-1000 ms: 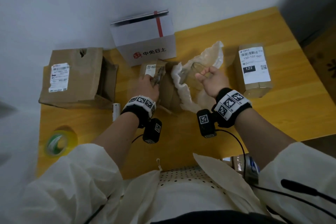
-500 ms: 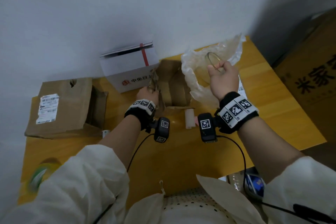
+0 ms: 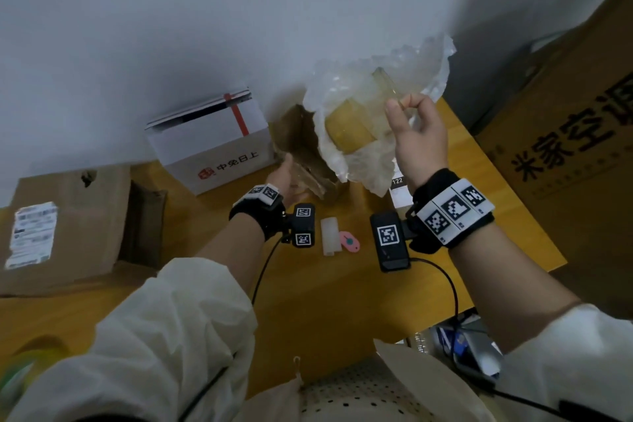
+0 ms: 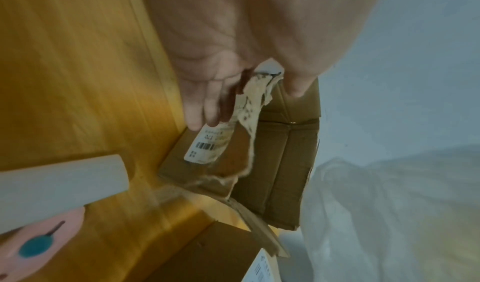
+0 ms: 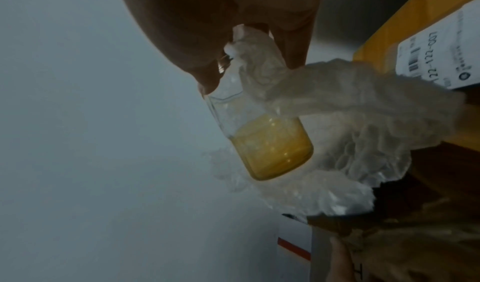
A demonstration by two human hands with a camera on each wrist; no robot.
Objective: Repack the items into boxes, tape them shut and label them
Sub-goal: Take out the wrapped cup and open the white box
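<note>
My right hand point(image 3: 407, 106) is raised above the table and pinches the rim of a clear glass point(image 3: 356, 120) together with the bubble wrap point(image 3: 404, 62) draped round it. In the right wrist view the glass point(image 5: 262, 134) hangs tilted, the bubble wrap point(image 5: 363, 143) trailing off to its side. Lower down, my left hand point(image 3: 286, 171) holds the small open brown box point(image 3: 301, 144) on the table. In the left wrist view my left hand point(image 4: 221, 93) pinches that box's torn labelled flap point(image 4: 249, 110) between thumb and fingers.
A white box with a red stripe point(image 3: 209, 144) stands by the wall. A larger open brown box point(image 3: 68, 223) lies at the left. A white tube point(image 3: 329, 236) and a pink cutter point(image 3: 349, 240) lie between my wrists. A big printed carton point(image 3: 575, 134) stands right of the table point(image 3: 308, 301).
My right hand has lifted the glass and bubble wrap up out of the small brown box. My left hand has stayed on the box, and the view has tilted toward the wall.
</note>
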